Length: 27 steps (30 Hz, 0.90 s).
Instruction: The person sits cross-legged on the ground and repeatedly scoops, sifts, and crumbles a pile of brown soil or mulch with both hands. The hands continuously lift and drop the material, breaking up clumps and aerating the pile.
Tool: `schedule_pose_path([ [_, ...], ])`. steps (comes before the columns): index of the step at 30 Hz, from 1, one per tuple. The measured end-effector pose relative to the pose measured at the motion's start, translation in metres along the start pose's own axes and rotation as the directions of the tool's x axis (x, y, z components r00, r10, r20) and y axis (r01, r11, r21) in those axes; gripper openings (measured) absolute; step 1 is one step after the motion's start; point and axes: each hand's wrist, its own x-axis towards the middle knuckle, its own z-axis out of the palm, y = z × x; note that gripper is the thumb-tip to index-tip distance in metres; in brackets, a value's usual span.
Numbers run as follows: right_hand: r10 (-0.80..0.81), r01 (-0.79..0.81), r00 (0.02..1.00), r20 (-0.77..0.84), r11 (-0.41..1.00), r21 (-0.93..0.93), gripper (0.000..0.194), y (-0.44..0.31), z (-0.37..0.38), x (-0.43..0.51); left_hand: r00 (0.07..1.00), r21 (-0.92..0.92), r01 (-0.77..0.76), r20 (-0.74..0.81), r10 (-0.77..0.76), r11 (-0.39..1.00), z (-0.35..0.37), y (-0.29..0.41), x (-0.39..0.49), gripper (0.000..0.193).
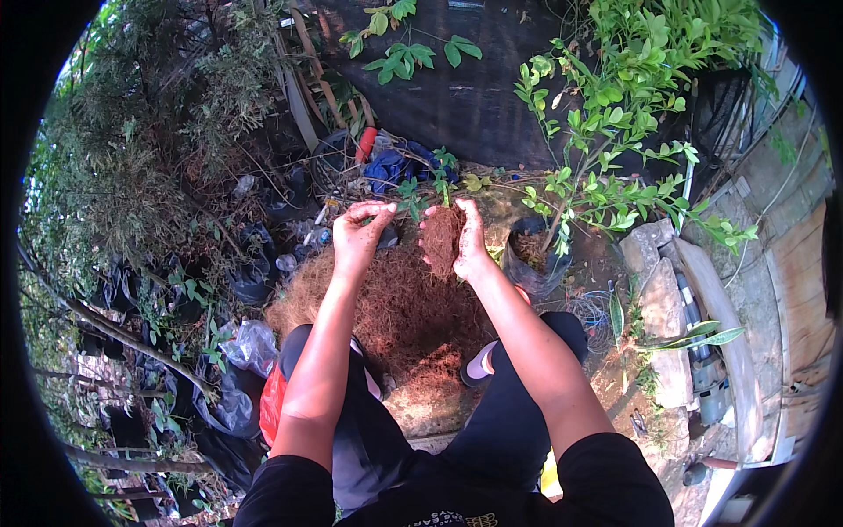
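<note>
A ball of brown coconut fibre (pixel 441 240), with a short green shoot (pixel 446 196) at its top, rests in my right hand (pixel 470 237). The palm is on the ball's right side, and fingertips show along its left. My left hand (pixel 359 230) is raised a little to the left, apart from the ball. Its thumb and fingertips are pinched together; any thin strand between them is too small to make out. Bits of soil or fibre cling to both hands. Below them, a heap of loose coconut fibre (pixel 402 303) spreads on the ground between my feet.
To the right are a leafy plant in a black grow bag (pixel 537 260), a tangle of wire (pixel 593 319) and stone slabs (pixel 662 316). A red plastic bag (pixel 271 405) and a clear plastic bag (pixel 250 346) lie left. Dark sheeting (pixel 487 99) hangs behind.
</note>
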Motion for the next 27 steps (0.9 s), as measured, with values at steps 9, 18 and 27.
schedule_pose_path([
  [9, -0.001, 0.001, 1.000, 0.023, 1.000, -0.014, 0.062, 0.004, -0.001, 0.003, 0.999, 0.230, -0.017, 0.048, 0.006, 0.973, 0.002, -0.002, -0.002, 0.017],
  [18, -0.014, 0.014, 0.998, 0.064, 1.000, -0.007, 0.061, 0.006, -0.002, 0.006, 0.998, 0.515, -0.060, 0.048, 0.041, 0.855, 0.004, -0.001, -0.006, 0.022],
  [27, -0.005, 0.005, 1.000, 0.013, 1.000, 0.029, 0.057, 0.019, 0.002, 0.008, 0.981, 0.234, 0.072, 0.161, -0.112, 0.969, 0.023, -0.002, -0.012, 0.032],
])
